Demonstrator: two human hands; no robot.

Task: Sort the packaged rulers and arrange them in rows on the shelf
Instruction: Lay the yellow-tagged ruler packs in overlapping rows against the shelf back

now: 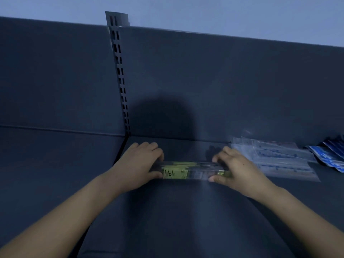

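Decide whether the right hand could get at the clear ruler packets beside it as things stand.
Probably yes: the clear ruler packets lie close beside the right hand, nothing between, but its grip is taken by the green-labelled bundle.

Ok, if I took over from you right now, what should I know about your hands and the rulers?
The left hand grips the left end of the green-labelled ruler packs, and the right hand pinches the right end.
The bundle lies crosswise at the middle of the shelf; I can't tell if it touches.
To its right, clear ruler packs lie in a loose overlapping pile, with blue packs at the far right.
Done: the green ones are gathered.
Left: set them down in a straight row, then line up the clear and blue piles.
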